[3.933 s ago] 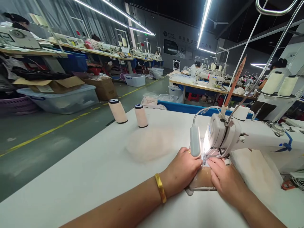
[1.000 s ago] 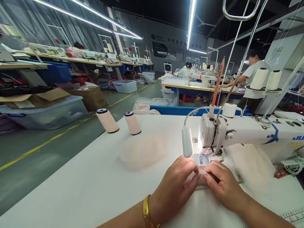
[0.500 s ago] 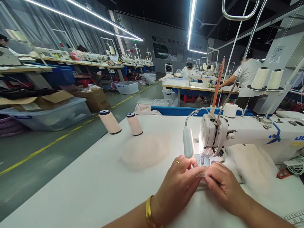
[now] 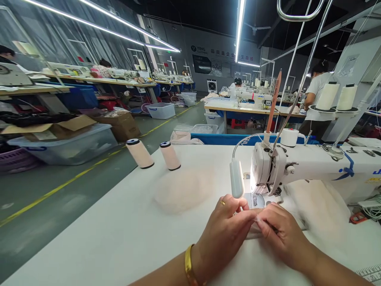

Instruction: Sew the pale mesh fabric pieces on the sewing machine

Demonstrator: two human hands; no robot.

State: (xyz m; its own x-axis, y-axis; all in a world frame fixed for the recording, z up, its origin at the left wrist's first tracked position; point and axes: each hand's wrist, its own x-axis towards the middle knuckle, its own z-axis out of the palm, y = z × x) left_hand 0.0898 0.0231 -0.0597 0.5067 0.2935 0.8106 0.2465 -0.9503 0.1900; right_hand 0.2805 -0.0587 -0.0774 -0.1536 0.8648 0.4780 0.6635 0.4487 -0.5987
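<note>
Just in front of the presser foot of a white sewing machine (image 4: 297, 167), both hands pinch a thin, sheer pale fabric (image 4: 256, 219). My left hand (image 4: 228, 226), with a ring and a gold bracelet (image 4: 189, 264), is closed on the fabric from the left. Closed on it from the right is my right hand (image 4: 281, 232), its fingertips almost meeting those of the left. The fabric hangs toward me below the hands, blurred. A lit lamp (image 4: 237, 178) on a bendy neck stands right above my left fingers. The fingers hide part of the fabric edge.
Sheer peach fabric pieces (image 4: 184, 190) lie left on the white table (image 4: 113, 222), beneath two peach thread cones (image 4: 170, 155). More sheer fabric (image 4: 320, 210) lies under the machine arm. A ruler (image 4: 370, 274) and an orange-handled tool (image 4: 358, 217) are at the right. A person (image 4: 318, 95) stands behind.
Both hands stay almost in place, still pinching the fabric, with slight finger movement. The view has shifted slightly. The person at the back right has drawn an outstretched arm in.
</note>
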